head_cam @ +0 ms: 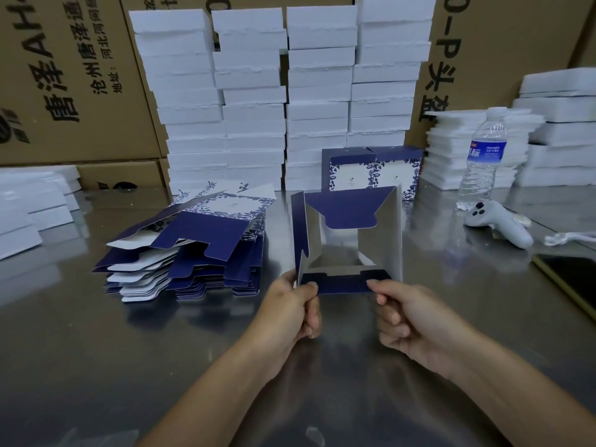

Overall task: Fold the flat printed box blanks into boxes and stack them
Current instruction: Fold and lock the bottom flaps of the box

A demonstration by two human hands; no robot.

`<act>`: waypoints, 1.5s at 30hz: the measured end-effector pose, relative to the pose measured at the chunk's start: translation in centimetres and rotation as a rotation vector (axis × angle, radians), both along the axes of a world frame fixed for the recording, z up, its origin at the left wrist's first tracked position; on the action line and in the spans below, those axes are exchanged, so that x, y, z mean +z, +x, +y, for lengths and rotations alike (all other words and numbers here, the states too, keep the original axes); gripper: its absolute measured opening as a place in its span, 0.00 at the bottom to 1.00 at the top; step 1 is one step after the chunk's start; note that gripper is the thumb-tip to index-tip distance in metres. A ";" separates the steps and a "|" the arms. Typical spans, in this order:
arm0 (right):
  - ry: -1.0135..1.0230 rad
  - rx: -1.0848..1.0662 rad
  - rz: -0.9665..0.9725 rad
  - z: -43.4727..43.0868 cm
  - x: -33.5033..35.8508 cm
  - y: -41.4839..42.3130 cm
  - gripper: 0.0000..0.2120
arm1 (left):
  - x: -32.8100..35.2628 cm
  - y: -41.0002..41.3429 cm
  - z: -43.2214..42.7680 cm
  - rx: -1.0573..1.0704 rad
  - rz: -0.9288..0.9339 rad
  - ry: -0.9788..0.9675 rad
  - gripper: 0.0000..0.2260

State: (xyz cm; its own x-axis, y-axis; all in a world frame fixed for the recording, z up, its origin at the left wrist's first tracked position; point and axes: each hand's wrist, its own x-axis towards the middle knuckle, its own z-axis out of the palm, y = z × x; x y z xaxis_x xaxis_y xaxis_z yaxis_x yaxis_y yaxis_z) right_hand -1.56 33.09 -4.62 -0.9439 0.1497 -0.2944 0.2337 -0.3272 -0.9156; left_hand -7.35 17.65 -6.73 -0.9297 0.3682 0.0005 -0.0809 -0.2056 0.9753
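I hold a half-formed blue and white box upright over the steel table, its open end toward me and its silver inside showing. My left hand pinches the near left corner of its blue bottom flap. My right hand pinches the near right corner of the same flap. A blue flap hangs down inside from the far wall. A pile of flat printed box blanks lies to the left. Two folded printed boxes stand side by side behind the held one.
Tall stacks of white boxes line the back against brown cartons. More white stacks stand at far left and right. A water bottle, a white controller and a dark phone lie on the table to the right.
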 end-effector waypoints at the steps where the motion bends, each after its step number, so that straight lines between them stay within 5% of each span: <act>1: 0.041 -0.003 0.002 0.1 -0.1 0.0 0.17 | -0.1 0.0 -0.1 0.008 0.012 -0.017 0.06; 3: 0.181 -0.030 0.009 0.1 -0.1 0.0 0.19 | -0.1 -0.1 -0.3 0.036 0.042 -0.068 0.09; 7: 0.844 -0.125 0.136 0.2 -0.8 -0.1 0.24 | -0.3 -0.4 -0.8 0.067 0.078 -0.172 0.18; 12: 0.863 -0.144 0.103 0.9 -1.2 -0.6 0.23 | -0.1 0.2 -0.8 0.012 0.069 -0.253 0.15; 15: 1.044 -0.150 0.149 1.0 -1.5 -0.4 0.22 | 0.2 0.0 -0.8 0.031 0.017 -0.261 0.14; 19: 1.426 -0.231 0.250 1.2 -1.8 0.1 0.13 | -0.1 -0.1 -1.4 0.257 0.321 -0.623 0.14; 22: 1.204 -0.185 0.552 1.3 -1.8 -0.1 0.24 | 0.3 0.4 -2.2 0.351 0.557 -0.770 0.14; 27: 0.977 -0.075 0.815 1.3 -1.9 -0.3 0.46 | 1.1 1.2 -2.4 0.195 0.657 -0.319 0.41; 30: 0.913 -0.032 0.840 1.2 -1.8 -0.3 0.52 | 1.4 1.6 -2.5 0.173 0.701 -0.319 0.42; 33: 0.876 -0.018 0.889 0.9 -1.5 -0.1 0.46 | 1.6 1.6 -2.6 0.122 0.651 -0.229 0.40; 38: 0.769 -0.158 0.894 0.7 -1.5 -0.4 0.22 | 1.9 1.5 -2.9 0.140 0.533 -0.073 0.40; 45: 0.694 -0.265 0.807 0.7 -1.8 -0.9 0.17 | 1.6 1.5 -2.6 0.202 0.541 -0.137 0.33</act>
